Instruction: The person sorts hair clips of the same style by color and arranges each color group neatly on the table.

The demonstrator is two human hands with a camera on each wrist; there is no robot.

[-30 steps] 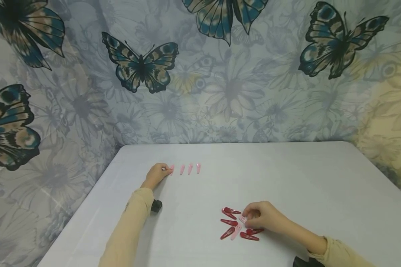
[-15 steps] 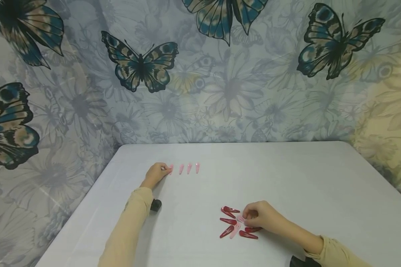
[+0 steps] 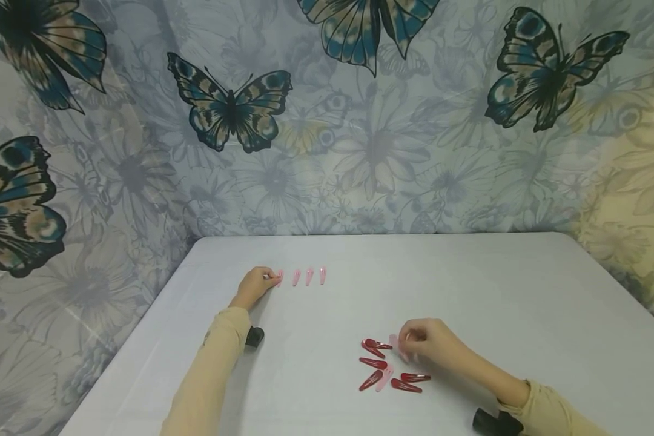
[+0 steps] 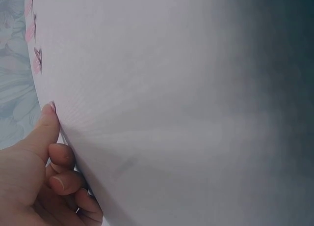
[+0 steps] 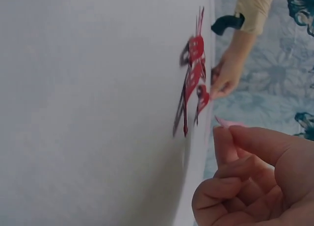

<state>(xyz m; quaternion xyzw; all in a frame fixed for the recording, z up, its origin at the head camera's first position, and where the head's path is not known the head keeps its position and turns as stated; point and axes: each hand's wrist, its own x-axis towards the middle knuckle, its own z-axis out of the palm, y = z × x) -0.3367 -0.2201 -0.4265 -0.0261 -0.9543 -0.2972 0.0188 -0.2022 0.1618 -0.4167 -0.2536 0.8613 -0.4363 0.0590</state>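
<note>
A blue-grey backdrop (image 3: 381, 203), printed with pale flowers and dark teal-and-tan butterflies (image 3: 231, 112), rises in creased sheets beyond the twelve o'clock edge of a smooth, matte white table (image 3: 469, 290). Soft, wrinkled pale-yellow sleeves (image 3: 204, 369) cover both arms. The right hand (image 3: 430, 344) works toward four o'clock of the table's centre; its thumb and forefinger pinch a pink snap hair clip (image 3: 394, 341), partly hidden by the fingertips, while the other fingers fold in toward the palm. The left hand (image 3: 254, 284) rests toward ten o'clock, thumb and fingertip pinching the nearest clip of a row of four pink snap clips (image 3: 309, 277), which stand side by side with small gaps. A black block (image 3: 255, 336) sits at the left wrist, another black block (image 3: 493, 422) at the right. Below the right hand fan six glossy, dark red snap clips (image 3: 373, 363), slim tapering teardrops: around the cluster's middle, two overlap at eleven o'clock, one points to nine, one to eight, two lie near four. A translucent-looking pale pink clip (image 3: 384, 378) lies among them at seven.
</note>
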